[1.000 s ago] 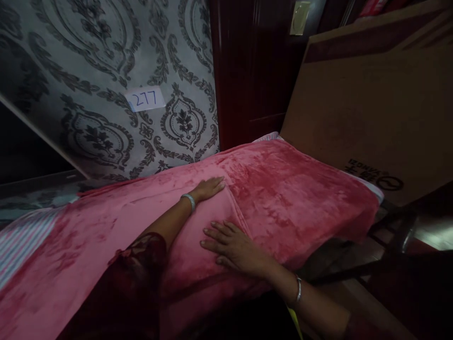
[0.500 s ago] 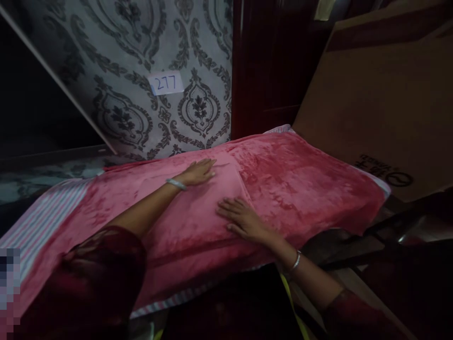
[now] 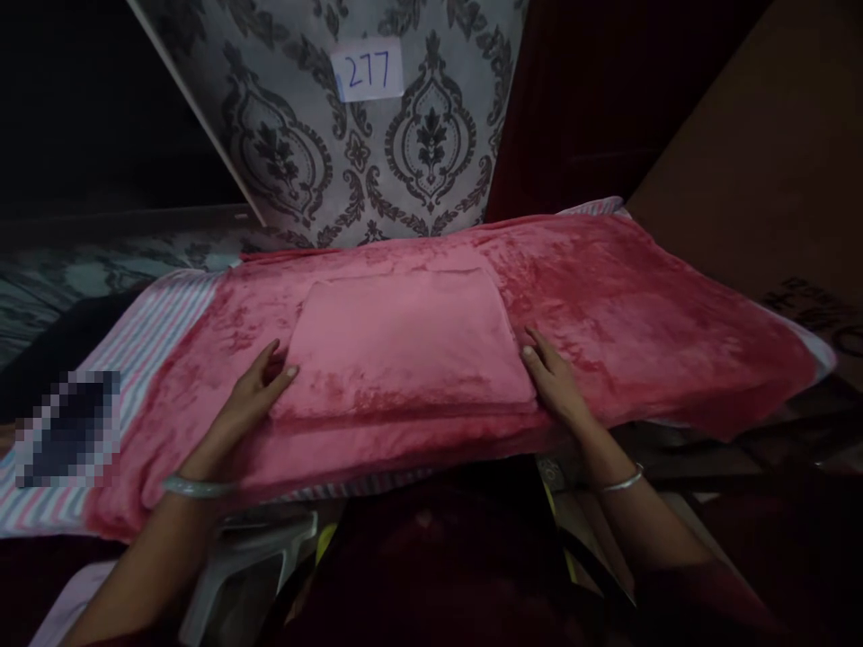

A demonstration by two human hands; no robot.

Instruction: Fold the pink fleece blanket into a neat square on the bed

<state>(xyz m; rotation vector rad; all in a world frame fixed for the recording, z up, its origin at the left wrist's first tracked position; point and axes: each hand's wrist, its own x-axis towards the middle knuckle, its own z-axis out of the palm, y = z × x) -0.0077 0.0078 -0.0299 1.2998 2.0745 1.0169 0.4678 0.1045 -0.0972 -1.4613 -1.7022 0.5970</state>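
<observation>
A folded pink plush cloth point(image 3: 404, 337) lies flat in front of me, a neat rectangle with its long side towards me. Beneath it spreads a larger pink plush blanket point(image 3: 647, 314). At the left edge of the folded cloth is my left hand point(image 3: 260, 388), thumb apart from the fingers and a pale bangle on the wrist. My right hand point(image 3: 551, 376) is at the opposite edge, its thumb and fingers apart, with a silver bangle on that wrist. Both hands are open beside the cloth; whether the fingertips press on it I cannot tell.
A striped cloth point(image 3: 168, 314) shows under the blanket at the left. Behind stands a patterned wall point(image 3: 431, 180) with a paper label point(image 3: 368, 70) reading 277. A large cardboard box point(image 3: 755, 171) leans at the right. Below the front edge is a pale stool point(image 3: 249, 548).
Both hands have moved off the top of the folded cloth to its left and right edges. My view has shifted, so the label and wall appear higher and further right.
</observation>
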